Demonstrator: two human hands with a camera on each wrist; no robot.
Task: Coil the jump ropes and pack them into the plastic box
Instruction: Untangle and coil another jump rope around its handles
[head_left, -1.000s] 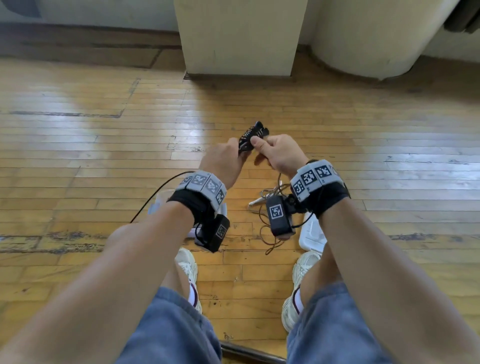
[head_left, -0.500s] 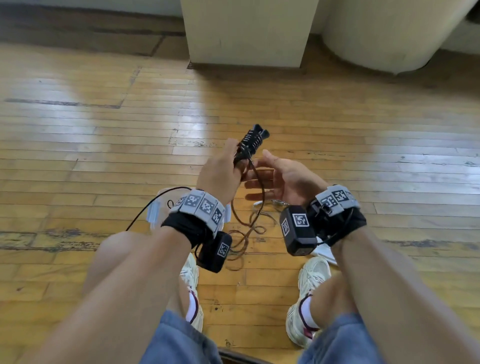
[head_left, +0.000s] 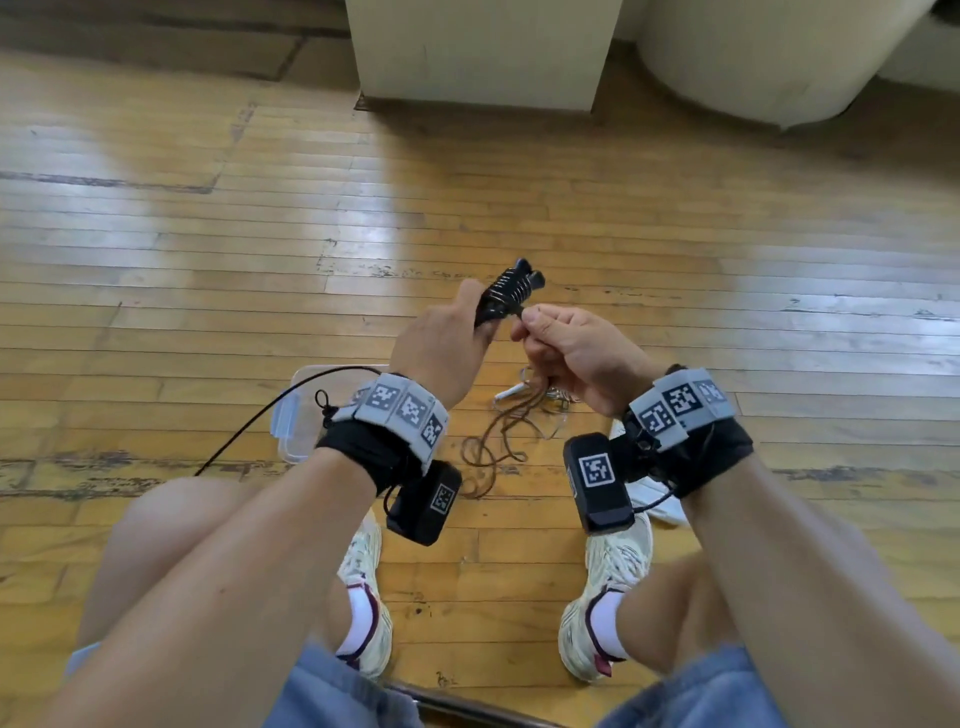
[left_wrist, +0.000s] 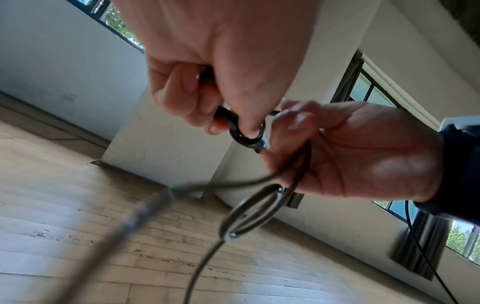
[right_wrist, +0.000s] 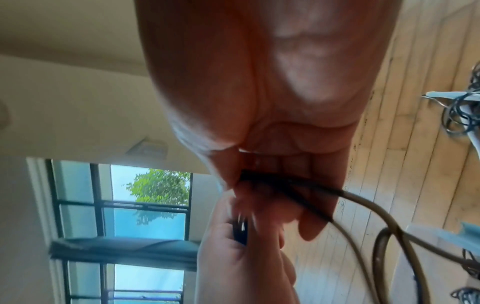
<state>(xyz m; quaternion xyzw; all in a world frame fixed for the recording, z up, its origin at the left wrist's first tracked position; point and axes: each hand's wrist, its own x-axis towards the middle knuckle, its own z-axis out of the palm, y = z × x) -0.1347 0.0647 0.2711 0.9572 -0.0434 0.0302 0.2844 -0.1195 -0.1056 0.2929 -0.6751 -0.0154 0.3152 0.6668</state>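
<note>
My left hand (head_left: 452, 338) grips a pair of black jump-rope handles (head_left: 509, 293) with thin rope wound round them, held up over the floor. My right hand (head_left: 566, 343) pinches the brown rope (head_left: 498, 441) right beside the handles, and the rest of it hangs down in loose loops to the floor. In the left wrist view the left fingers (left_wrist: 182, 98) curl round the black handles (left_wrist: 244, 135), and the right hand (left_wrist: 345, 150) holds the rope (left_wrist: 205, 257). The right wrist view shows the rope (right_wrist: 363, 201) passing through the curled fingers. The clear plastic box (head_left: 301, 410) lies under my left wrist.
A second jump rope with white handles (head_left: 511, 392) lies tangled on the wooden floor (head_left: 208, 260) under my right hand. Something white (head_left: 660, 493) sits by my right shoe. A square pillar (head_left: 483, 52) and a round column (head_left: 769, 57) stand ahead.
My right hand, open half a second ago, has come back to the handles and pinched the rope. Both hands sit slightly lower and nearer me.
</note>
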